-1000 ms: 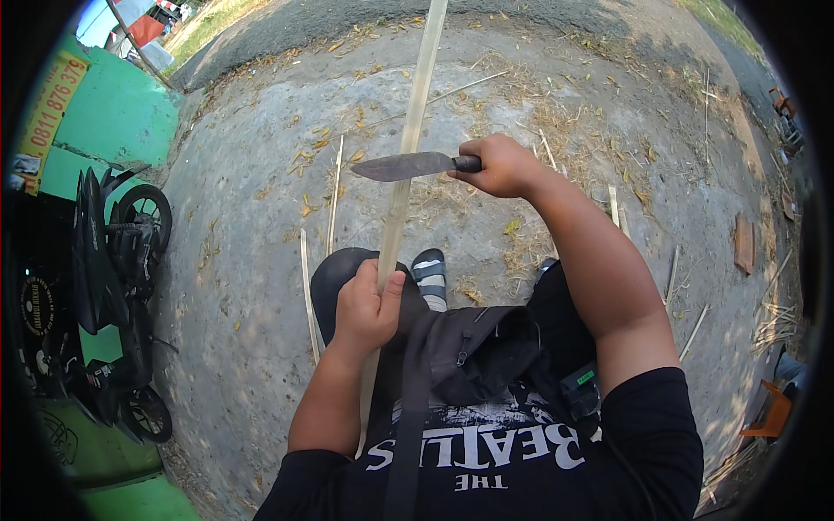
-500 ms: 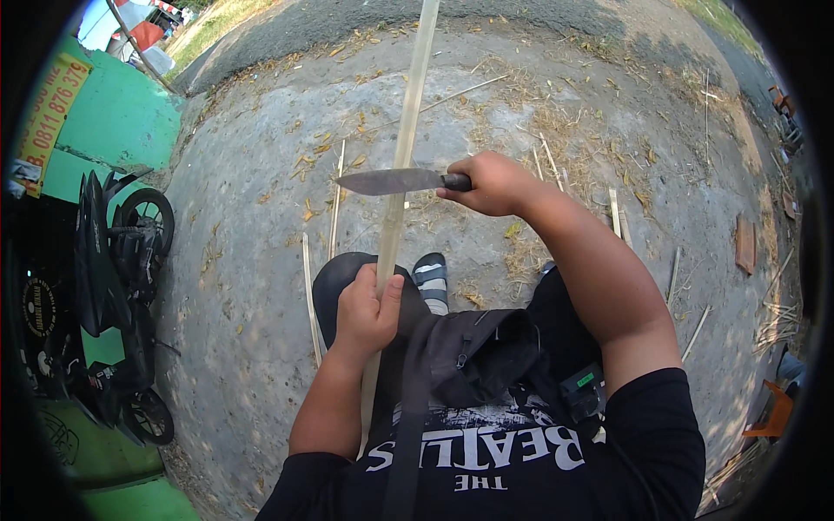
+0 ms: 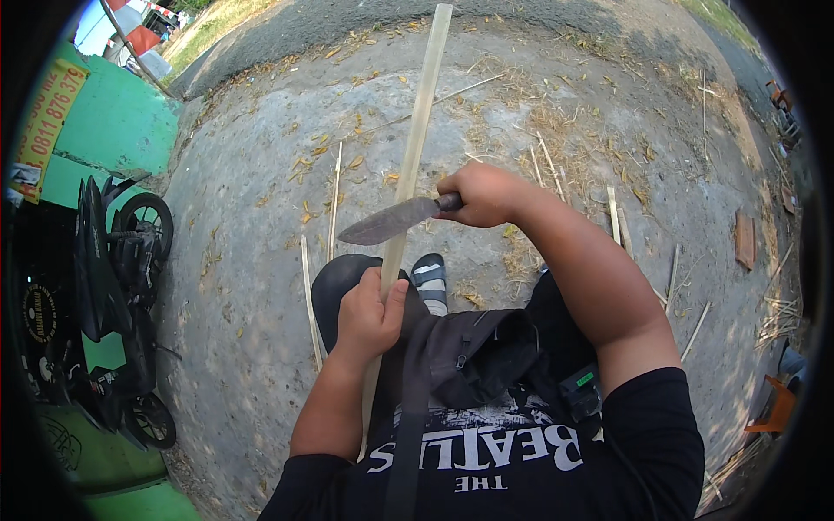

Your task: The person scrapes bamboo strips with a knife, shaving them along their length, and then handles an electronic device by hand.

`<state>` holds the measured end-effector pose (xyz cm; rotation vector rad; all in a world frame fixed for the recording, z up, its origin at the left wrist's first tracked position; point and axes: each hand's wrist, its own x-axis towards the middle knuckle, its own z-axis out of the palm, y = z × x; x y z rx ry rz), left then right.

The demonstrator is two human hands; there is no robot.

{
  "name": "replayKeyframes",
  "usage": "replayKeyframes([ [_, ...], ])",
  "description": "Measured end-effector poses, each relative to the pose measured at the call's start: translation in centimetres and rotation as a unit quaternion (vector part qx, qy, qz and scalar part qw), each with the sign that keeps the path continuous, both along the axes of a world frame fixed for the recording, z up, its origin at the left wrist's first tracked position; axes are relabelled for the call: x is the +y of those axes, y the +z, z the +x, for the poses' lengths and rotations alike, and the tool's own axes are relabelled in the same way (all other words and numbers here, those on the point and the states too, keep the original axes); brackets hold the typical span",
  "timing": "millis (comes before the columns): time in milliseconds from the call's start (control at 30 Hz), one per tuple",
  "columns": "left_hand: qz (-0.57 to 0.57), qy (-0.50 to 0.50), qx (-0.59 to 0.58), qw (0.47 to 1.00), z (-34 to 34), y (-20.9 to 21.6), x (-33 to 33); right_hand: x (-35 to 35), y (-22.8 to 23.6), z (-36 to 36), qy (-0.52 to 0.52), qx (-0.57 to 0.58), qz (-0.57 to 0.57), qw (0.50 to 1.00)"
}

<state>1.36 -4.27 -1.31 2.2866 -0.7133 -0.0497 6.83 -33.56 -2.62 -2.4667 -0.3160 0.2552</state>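
Note:
A long pale strip, likely bamboo or wood [image 3: 418, 122], slants up from beside my body to the far edge of the ground. My left hand [image 3: 372, 319] is wrapped round its lower part, thumb along the near face. My right hand [image 3: 480, 193] grips the dark handle of a broad-bladed knife [image 3: 388, 221]. The blade lies across the strip a little above my left hand, its tip pointing left and slightly toward me. Whether the edge bites into the strip I cannot tell. The strip's lower end is partly hidden by my left hand and arm.
Thin strips [image 3: 335, 200] lie scattered on the concrete ground [image 3: 243, 217] with dry leaves and shavings. A black motorbike [image 3: 109, 278] stands at the left by a green wall [image 3: 122, 113]. A brown brick-like block [image 3: 745, 240] and an orange chair [image 3: 771, 408] are at the right.
The knife has come down the strip toward my left hand, and its tip has swung nearer to me. The strip's top end has dropped into view. My left hand keeps its hold.

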Motion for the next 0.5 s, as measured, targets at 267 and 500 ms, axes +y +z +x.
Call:
replayKeyframes([
  [267, -0.013, -0.019, 0.005, 1.000, 0.4, -0.3, 0.1, -3.5, -0.2, 0.6, -0.153, 0.015, 0.062, 0.986],
  [500, 0.000, 0.001, 0.034, 0.999, 0.2, 0.4, 0.0, -2.1, 0.6, 0.9, -0.174, -0.028, 0.034, 0.984],
])
